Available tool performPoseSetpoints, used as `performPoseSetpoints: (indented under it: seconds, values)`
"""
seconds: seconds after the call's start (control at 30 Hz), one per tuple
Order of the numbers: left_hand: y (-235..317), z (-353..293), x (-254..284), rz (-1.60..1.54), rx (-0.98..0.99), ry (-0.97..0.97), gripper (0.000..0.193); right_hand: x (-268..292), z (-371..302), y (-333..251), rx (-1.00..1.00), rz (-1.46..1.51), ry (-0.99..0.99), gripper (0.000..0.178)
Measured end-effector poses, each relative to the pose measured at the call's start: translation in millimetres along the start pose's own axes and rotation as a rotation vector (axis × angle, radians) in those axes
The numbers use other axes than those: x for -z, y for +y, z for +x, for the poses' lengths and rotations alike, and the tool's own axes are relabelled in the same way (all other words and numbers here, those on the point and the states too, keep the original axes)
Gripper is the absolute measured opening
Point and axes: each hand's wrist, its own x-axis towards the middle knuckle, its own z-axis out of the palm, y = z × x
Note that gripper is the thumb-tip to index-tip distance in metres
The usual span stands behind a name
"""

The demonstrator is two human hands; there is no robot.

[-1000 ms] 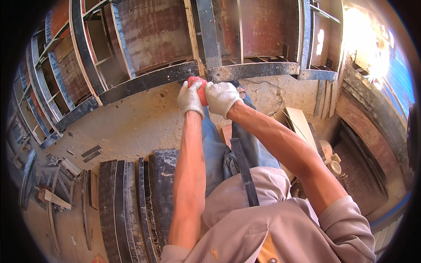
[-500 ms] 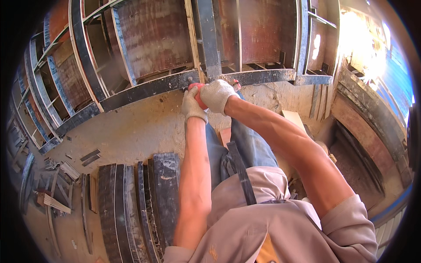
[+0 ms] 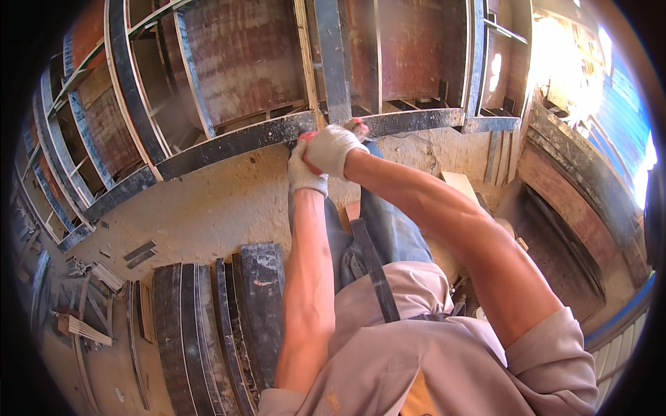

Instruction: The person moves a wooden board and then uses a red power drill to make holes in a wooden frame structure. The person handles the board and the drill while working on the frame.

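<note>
In the head view both my gloved hands meet at the black-faced edge beam (image 3: 239,137) of a large wooden panel frame. Between them is a red tool (image 3: 309,135), mostly hidden by the gloves, so its exact kind does not show. My left hand (image 3: 305,172) is closed round its left side. Over its top and right side my right hand (image 3: 333,150) is wrapped. The tool's far end lies close against the beam, just left of a dark upright rib (image 3: 333,62); whether it touches is hidden. A small red and grey item (image 3: 358,127) shows beyond my right glove.
Ribbed frames with reddish boards (image 3: 243,59) span the far side. Dark curved planks (image 3: 260,305) lie at lower left, beside scrap strips (image 3: 87,327). A pale board (image 3: 459,186) lies right of my legs. Curved panels (image 3: 576,201) stand at right, near bright light.
My right hand has shifted slightly left and turned over the red tool, covering more of it. My left hand stays closed on it. The whole view has shifted slightly.
</note>
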Motion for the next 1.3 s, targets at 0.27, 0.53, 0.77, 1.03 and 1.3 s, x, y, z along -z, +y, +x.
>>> performPoseSetpoints:
  seconds: [0.27,0.53,0.77,1.03,1.3]
  values:
    - [9,16,-22,0.086,0.060,0.061,0.026,20,-3,9,0.017,-0.057,0.013,0.016]
    - [-19,55,-20,-0.095,-0.052,-0.025,0.021,29,3,39,0.064,-0.265,0.008,0.014]
    - [-9,17,-6,-0.111,-0.055,-0.074,0.024,-19,8,7,-0.004,-0.103,0.192,0.015]
    - [-16,0,-31,-0.120,-0.042,-0.063,0.029,-34,24,14,-0.059,-0.060,0.147,0.021]
    - [14,21,1,0.439,0.058,-0.066,0.031,-49,-6,5,-0.233,-0.001,0.173,0.011]
